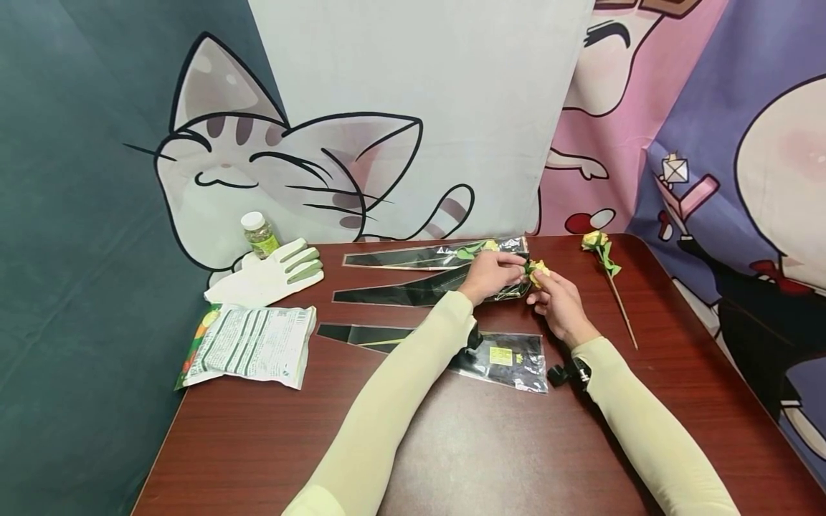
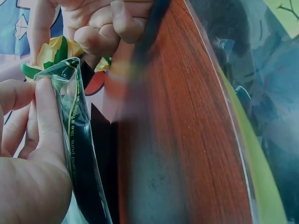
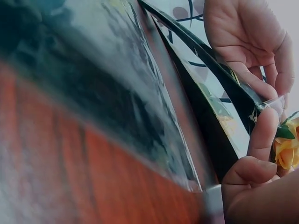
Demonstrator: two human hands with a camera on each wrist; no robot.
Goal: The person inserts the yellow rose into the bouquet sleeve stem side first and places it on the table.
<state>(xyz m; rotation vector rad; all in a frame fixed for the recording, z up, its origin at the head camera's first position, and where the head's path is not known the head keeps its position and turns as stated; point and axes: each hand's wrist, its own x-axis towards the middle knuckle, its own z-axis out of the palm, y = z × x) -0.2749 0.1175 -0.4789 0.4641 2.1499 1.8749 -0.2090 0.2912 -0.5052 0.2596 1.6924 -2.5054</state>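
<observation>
A yellow artificial rose is at the mouth of a clear-and-black flower sleeve, its bloom outside the opening. My left hand pinches the edge of the sleeve's mouth between thumb and fingers, seen closely in the left wrist view on the sleeve. The right hand holds the rose by its bloom, and the petals show beside its fingers in the right wrist view. The rose's stem is mostly hidden by the left hand and the sleeve.
Behind lies another sleeve with a yellow rose; in front, a flat sleeve bears a yellow label. A loose rose lies right. Left are white-green gloves, a lidded jar and a printed bag.
</observation>
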